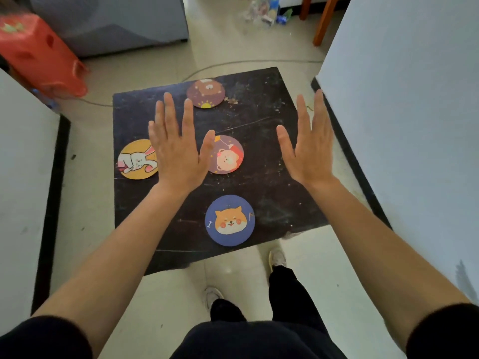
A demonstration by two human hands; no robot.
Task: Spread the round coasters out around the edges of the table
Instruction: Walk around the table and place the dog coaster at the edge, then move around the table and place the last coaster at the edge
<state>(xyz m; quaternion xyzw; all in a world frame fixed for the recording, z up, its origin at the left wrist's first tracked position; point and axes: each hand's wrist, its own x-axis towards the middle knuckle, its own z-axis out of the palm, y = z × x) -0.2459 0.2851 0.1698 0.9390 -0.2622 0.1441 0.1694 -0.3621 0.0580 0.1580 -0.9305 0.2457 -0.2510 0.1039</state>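
Several round coasters lie on a small dark square table (272,141). A brown bear coaster (207,92) sits near the far edge. At the left edge lies a yellow rabbit coaster (134,160), partly hidden by my left hand (177,149). A purple coaster with a pink bear (228,156) lies in the middle, and a blue dog coaster (230,220) near the front edge. My left hand hovers flat, fingers apart, between the rabbit and middle coasters. My right hand (308,149) hovers over the table's right side, flat and holding nothing.
A red plastic stool (39,51) stands at the far left beside a grey sofa (111,22). White walls or panels (404,125) flank the table closely on both sides. A cable (233,64) runs over the tiled floor behind it. My feet stand at the front edge.
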